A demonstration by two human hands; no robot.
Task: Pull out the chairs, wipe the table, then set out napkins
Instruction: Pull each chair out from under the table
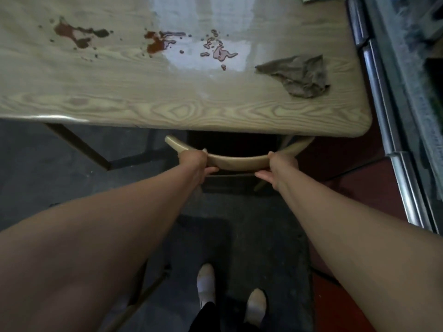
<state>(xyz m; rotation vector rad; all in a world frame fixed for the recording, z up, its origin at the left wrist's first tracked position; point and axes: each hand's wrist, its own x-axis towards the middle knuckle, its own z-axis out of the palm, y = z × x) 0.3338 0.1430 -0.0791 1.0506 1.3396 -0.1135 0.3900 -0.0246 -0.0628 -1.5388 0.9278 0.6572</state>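
Right, both hands are on the curved tan wooden back rail of the chair (237, 162), which sits tucked tight under the near edge of the table, its seat lost in shadow. The left hand (194, 161) wraps the rail on one side and the right hand (281, 165) on the other, fingers curled round it: a firm two-handed hold, set for the pull.

Above, the pale wood-grain table (143, 101) carries patches of red spilled liquid (157, 43) across its middle. A crumpled grey cloth (297, 75) lies near the right corner, apart from the spills. Down below, the person's feet in pale footwear (206, 283) stand on a dark floor mat (263, 236) directly behind the chair. Off to the right, shiny metal rails (383, 92) run close alongside the table.

Now the dangers, as I judge them. A straight pull brings the chair back towards those feet, so without a step back the toes take a knock. The mat could snag the chair's legs and tip it. And an uneven tug from one hand could swing the chair towards the metal rails.
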